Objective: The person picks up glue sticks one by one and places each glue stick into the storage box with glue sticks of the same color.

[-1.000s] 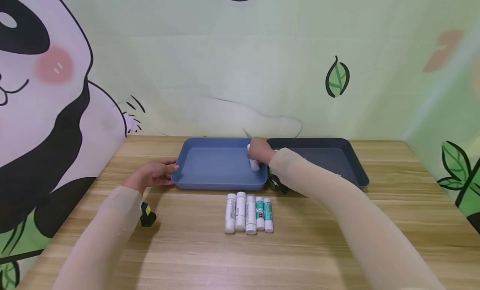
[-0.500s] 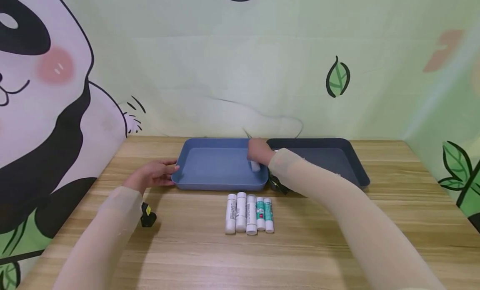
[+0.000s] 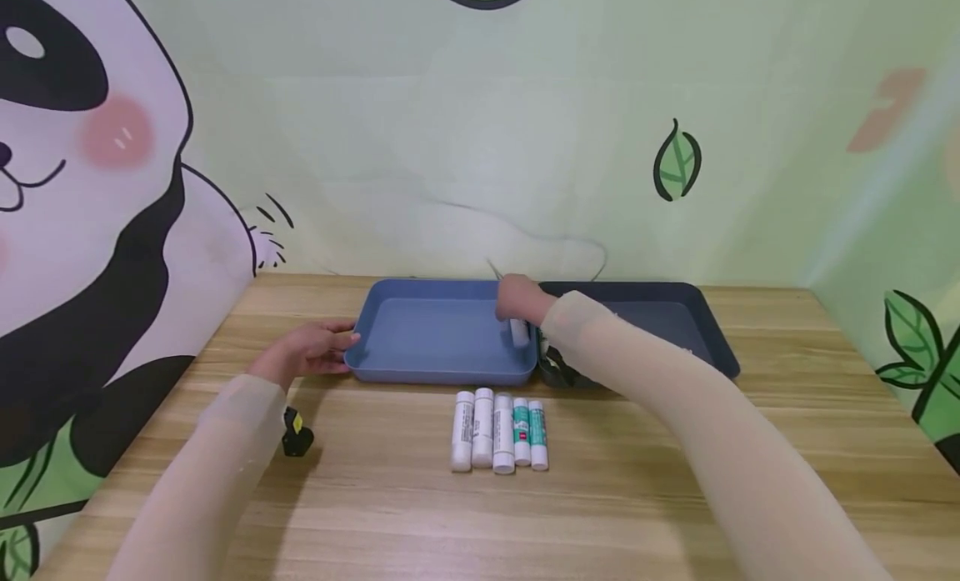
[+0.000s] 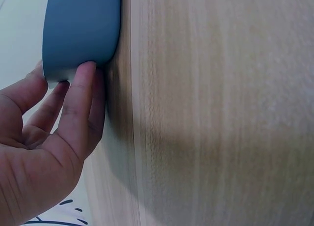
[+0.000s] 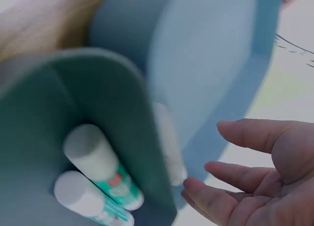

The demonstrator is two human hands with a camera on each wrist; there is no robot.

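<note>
At the left end of the blue tray (image 3: 438, 374), my left hand (image 3: 311, 348) holds the edge, thumb over the rim and fingers against the outer wall (image 4: 81, 29). My right hand (image 3: 519, 299) is over the tray's far right corner. Its fingers are spread apart in the right wrist view, with fingertips right by the end of a white glue stick (image 5: 169, 150). This stick lies in the blue tray along its right wall, partly covered by my hand in the head view.
Against the blue tray's right side stands a dark tray (image 3: 716, 335), partly under my right sleeve, with green-and-white glue sticks (image 5: 117, 179) inside. Several glue sticks (image 3: 502, 435) lie in a row on the wooden table in front. A wall rises behind the trays.
The white glue stick has shifted slightly right toward the tray's side wall, and my right hand's fingers have come off it. My left hand stays at the tray's left end.
</note>
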